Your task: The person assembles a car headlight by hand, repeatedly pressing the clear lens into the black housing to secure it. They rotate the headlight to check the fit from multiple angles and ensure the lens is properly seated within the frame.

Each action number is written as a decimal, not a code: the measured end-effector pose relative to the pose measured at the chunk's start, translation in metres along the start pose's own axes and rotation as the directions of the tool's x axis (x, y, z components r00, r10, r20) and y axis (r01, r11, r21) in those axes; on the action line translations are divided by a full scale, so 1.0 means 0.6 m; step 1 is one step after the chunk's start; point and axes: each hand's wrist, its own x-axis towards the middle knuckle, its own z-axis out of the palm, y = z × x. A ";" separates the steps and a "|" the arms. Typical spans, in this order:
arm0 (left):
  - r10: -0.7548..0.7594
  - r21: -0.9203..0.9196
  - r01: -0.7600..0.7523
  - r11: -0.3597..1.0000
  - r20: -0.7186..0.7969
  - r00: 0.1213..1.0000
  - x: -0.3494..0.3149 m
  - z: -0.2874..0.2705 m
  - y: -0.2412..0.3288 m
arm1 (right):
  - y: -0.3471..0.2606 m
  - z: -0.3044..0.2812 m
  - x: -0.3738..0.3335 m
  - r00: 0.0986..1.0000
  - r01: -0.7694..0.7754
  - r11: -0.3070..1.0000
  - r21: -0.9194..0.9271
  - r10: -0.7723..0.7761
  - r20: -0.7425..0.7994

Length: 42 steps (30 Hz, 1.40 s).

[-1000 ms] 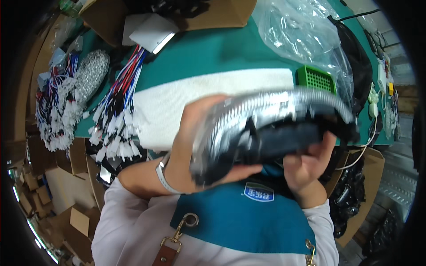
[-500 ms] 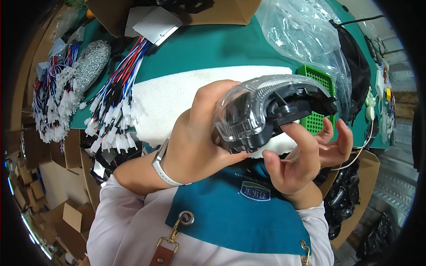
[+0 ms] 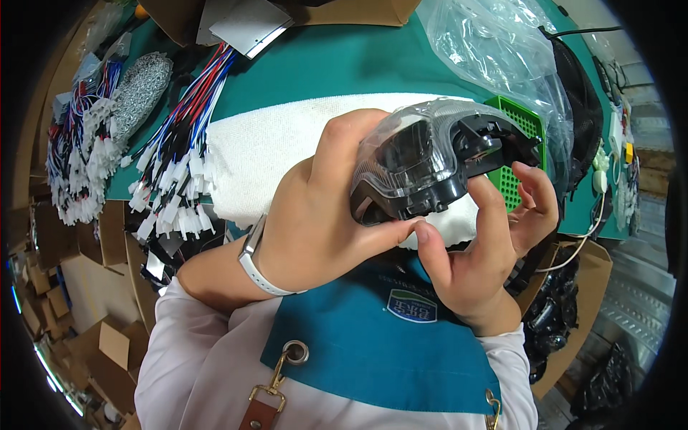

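My left hand (image 3: 322, 204) grips the left end of a curved lamp unit (image 3: 437, 158), fingers over its back and thumb along its lower edge. The lamp has a clear ribbed cover over a black housing and is held tilted above a white towel (image 3: 265, 161). At its lower right side is my right hand (image 3: 487, 251), fingers bent and apart. The right index fingertip is at the black rim; whether it touches is hard to tell. The right thumb tip meets the left thumb tip below the lamp.
A green perforated basket (image 3: 537, 122) stands behind the lamp on the green tabletop (image 3: 337, 57). Wire bundles with white connectors (image 3: 179, 172) hang over the left edge. Clear plastic bags (image 3: 487, 50) lie far right; a cardboard box (image 3: 351, 13) is at the back.
The lamp has turned in my left hand, showing more of its clear cover and less of its inner side. My right thumb has moved left, up to my left thumb.
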 end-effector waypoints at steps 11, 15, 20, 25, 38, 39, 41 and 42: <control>-0.100 -0.212 0.082 0.974 -0.073 0.992 -0.001 0.006 -0.022 | 0.043 0.051 -0.011 0.947 -0.155 0.546 0.824 0.320 -0.034; -0.247 -0.278 0.241 0.930 0.014 0.969 0.000 -0.002 -0.020 | 0.029 0.054 -0.010 0.886 -0.344 0.233 0.910 0.401 0.232; -0.235 -0.293 0.229 0.929 0.013 0.972 0.000 -0.005 -0.020 | 0.045 0.052 -0.012 0.888 -0.382 0.231 0.895 0.360 0.287; -0.300 -0.513 0.275 0.813 0.036 0.953 -0.003 0.004 -0.026 | 0.045 0.053 -0.014 0.881 -0.389 0.266 0.882 0.388 0.272; -0.320 -0.429 0.340 0.837 0.122 0.940 -0.004 -0.001 -0.025 | 0.040 0.053 -0.012 0.875 -0.404 0.274 0.873 0.393 0.282; -0.316 -0.421 0.333 0.844 0.110 0.942 -0.003 -0.001 -0.025 | 0.035 0.054 -0.010 0.872 -0.399 0.268 0.877 0.406 0.273; -0.276 -0.411 0.277 0.869 0.064 0.959 0.002 -0.004 -0.027 | 0.021 0.054 -0.003 0.858 -0.396 0.259 0.881 0.447 0.254; -0.244 -0.405 0.242 0.882 0.049 0.969 0.005 -0.007 -0.030 | 0.019 0.054 -0.002 0.855 -0.393 0.233 0.890 0.448 0.261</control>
